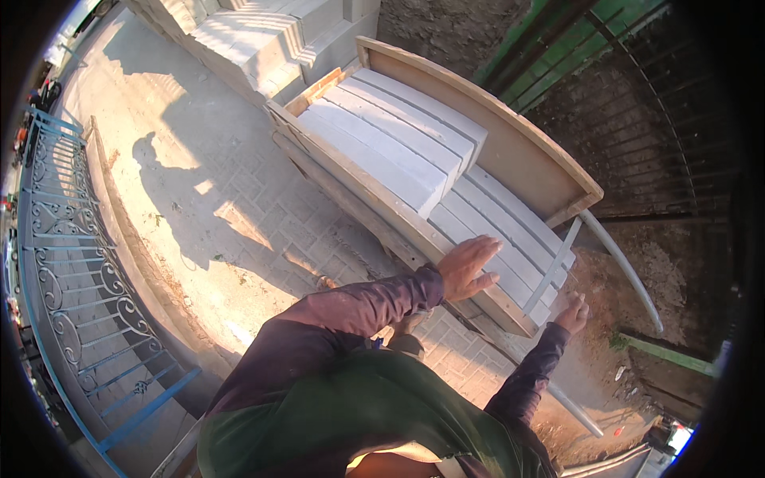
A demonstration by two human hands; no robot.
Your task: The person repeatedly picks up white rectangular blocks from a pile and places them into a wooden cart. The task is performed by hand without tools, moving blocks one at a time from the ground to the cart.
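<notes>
White rectangular blocks [390, 147] lie side by side in a wooden-sided handcart [478, 131]. A second layer rests on the far part of the load, and the lower layer [510, 223] shows at the near end. My left hand [468, 269] is over the cart's near side board, fingers stretched toward the lower blocks. Whether it touches them I cannot tell. Just beyond the blocks' near end is my right hand [572, 313], fingers loosely apart and holding nothing visible. A flat metal bar [554, 267] crosses the lower blocks near that end.
Grey pipe handles [625, 267] extend from the cart's near end. Behind it stands a stack of pale blocks [263, 44]. A blue metal railing [80, 279] runs along the left, beside brick paving [295, 215]. Dark bars [637, 135] and a green wall are at the right.
</notes>
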